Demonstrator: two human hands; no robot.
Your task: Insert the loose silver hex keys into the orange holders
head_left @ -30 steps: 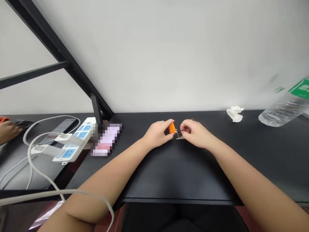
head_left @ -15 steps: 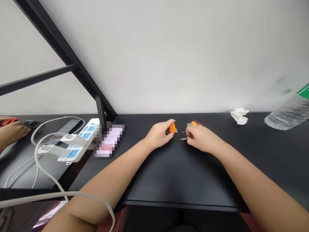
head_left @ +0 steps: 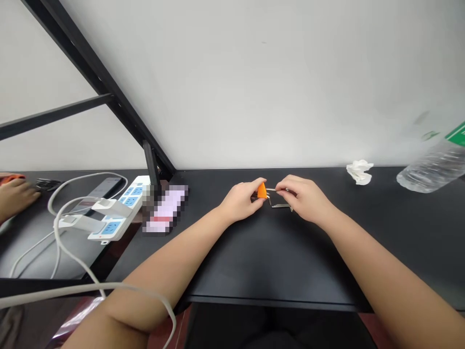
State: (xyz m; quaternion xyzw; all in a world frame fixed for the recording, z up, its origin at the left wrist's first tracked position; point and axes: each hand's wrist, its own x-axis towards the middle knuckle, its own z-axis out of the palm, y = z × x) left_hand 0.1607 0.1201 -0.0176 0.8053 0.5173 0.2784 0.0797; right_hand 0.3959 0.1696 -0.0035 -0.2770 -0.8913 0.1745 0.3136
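Black desk (head_left: 261, 261) meets a pale wall (head_left: 254, 87). Mid-desk, the left hand (head_left: 240, 201) pinches the orange holder (head_left: 262, 190), apparently to steady it while the right hand (head_left: 303, 196) pinches a thin rod (head_left: 271, 189) pointing toward it. Loose rods (head_left: 280, 206) lie just below, presumably for easy reach.

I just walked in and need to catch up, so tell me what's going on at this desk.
A person is working bare-handed at a black desk. The left hand grips a small orange, wedge-shaped piece. The right hand pinches a thin, silver metal rod that points toward it; whether they touch is too small to tell. Slim, bent, silvery metal pieces are just below the rod. A crumpled white tissue is off to the right.
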